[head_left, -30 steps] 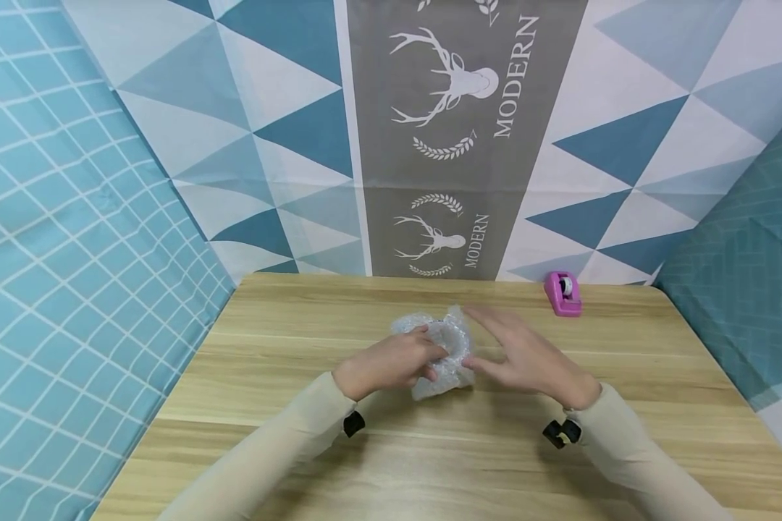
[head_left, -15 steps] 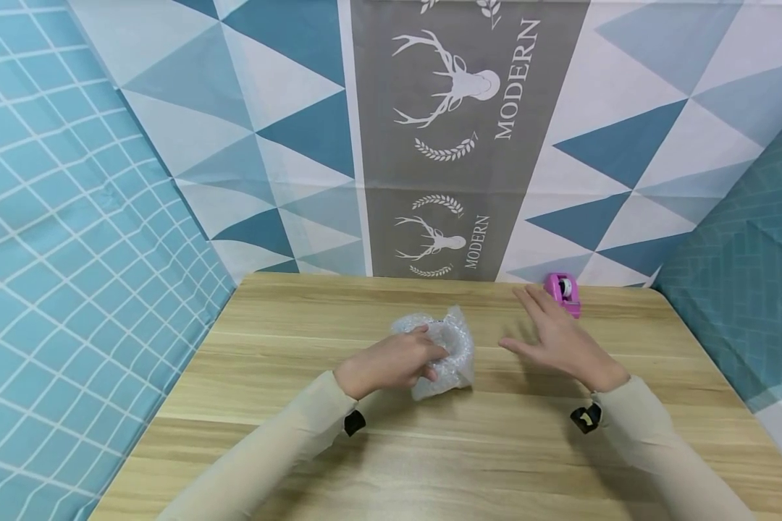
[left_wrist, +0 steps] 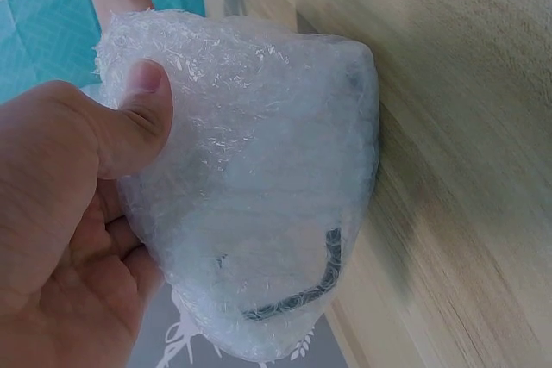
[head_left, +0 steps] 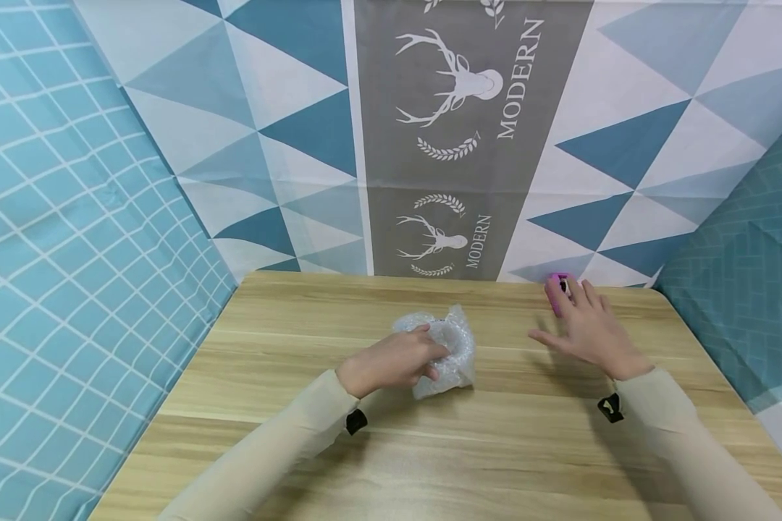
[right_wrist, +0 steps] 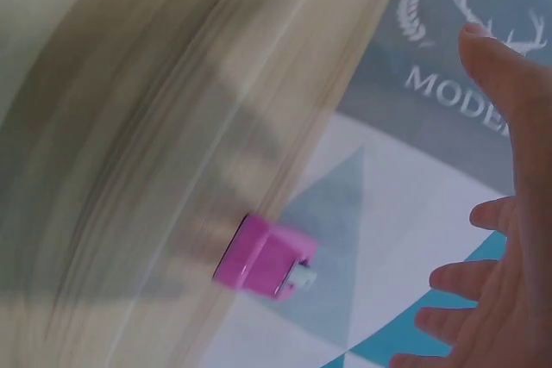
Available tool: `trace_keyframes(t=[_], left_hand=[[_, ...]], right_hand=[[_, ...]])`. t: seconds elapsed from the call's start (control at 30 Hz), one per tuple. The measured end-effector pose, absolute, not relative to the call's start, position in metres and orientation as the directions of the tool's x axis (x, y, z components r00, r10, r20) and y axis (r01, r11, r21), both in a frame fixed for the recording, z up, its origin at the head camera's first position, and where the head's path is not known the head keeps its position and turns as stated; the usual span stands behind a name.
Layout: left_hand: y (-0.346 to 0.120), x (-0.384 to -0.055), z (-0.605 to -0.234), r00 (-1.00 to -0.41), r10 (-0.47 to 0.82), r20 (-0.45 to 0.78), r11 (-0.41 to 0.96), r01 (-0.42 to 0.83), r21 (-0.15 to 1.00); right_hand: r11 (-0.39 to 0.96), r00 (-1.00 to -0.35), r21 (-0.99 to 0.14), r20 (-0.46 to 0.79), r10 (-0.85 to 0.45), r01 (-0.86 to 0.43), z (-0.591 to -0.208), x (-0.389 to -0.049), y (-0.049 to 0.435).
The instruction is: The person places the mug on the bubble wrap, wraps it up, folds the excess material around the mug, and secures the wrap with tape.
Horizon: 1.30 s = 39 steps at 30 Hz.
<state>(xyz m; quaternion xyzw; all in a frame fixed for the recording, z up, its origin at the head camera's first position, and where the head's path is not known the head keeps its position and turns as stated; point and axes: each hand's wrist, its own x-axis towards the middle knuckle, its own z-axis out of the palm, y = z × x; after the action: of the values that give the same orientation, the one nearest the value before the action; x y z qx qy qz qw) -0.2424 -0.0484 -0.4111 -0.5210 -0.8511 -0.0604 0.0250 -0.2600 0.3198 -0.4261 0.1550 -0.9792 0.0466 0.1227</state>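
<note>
My left hand (head_left: 391, 360) grips a bundle of bubble wrap (head_left: 457, 365) at the middle of the table. In the left wrist view the thumb presses on the near face of the wrapped bundle (left_wrist: 250, 152), and the other fingers go behind it. A dark curved line shows through the layers; the kind of thing inside is hidden. Over at the back right, my right hand (head_left: 589, 329) is spread above a pink tape dispenser (head_left: 554, 298), partly covering it in the head view. The right wrist view shows the dispenser (right_wrist: 259, 256) apart from the fingers.
The wooden table (head_left: 313, 441) reaches back to a patterned cloth wall (head_left: 300, 159). Blue checked cloth (head_left: 104, 289) hangs along the left side, and darker teal cloth (head_left: 743, 289) along the right.
My right hand has left the bundle's right side and moved right to the tape dispenser. The left hand and the bundle have stayed in place.
</note>
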Motion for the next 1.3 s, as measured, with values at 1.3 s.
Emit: trace_keyframes(t=[1.3], left_hand=[[-0.047,-0.242,-0.413,-0.460,0.884,0.084,0.455,0.887,0.079]], right_hand=[[0.929,-0.986,-0.333,0.003,-0.168,-0.159,-0.431,-0.322,0.376]])
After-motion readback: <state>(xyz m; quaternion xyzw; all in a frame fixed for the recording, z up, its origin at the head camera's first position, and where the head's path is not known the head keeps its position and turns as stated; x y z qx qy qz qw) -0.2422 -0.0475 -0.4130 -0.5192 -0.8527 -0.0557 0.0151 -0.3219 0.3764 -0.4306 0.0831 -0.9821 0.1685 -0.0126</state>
